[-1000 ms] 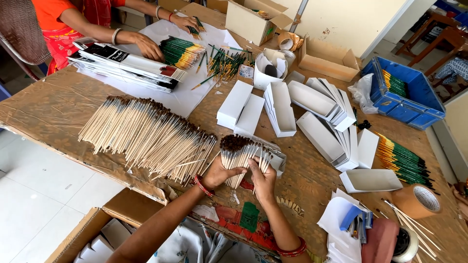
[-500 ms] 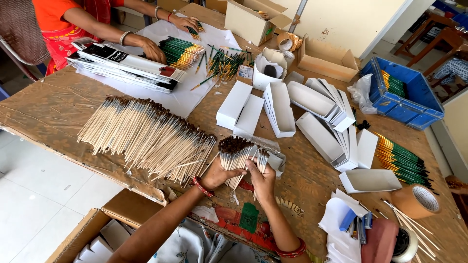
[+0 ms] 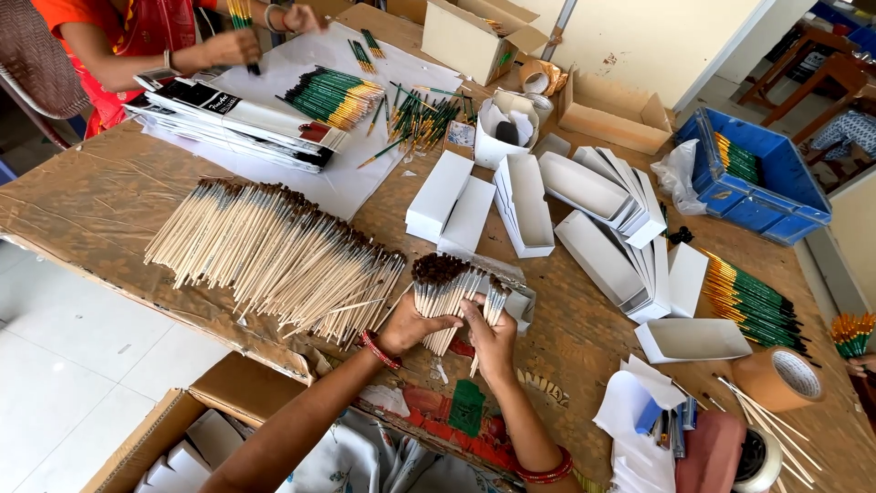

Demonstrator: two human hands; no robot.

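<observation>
A bundle of brushes (image 3: 449, 290) is being clamped upright on the table (image 3: 584, 338) by the left hand (image 3: 412, 325) and right hand (image 3: 493, 340) — loose outer brushes are judged likely to slip out.

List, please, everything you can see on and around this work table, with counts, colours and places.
Bare brushes: large pile, pale wood handles, dark tips, table left.
Held bundle: one, same kind, table front centre.
Green brushes: one heap plus loose ones, far side.
White boxes: many, open, table centre and right.
Blue crate: one, far right, holding green brushes.
Tape roll: one, brown, right edge.
Cardboard box: one, tan, far side.
Co-worker's hand: one, far left, holding brushes.
Left hand: gripping the bundle.
Right hand: on the bundle.
</observation>
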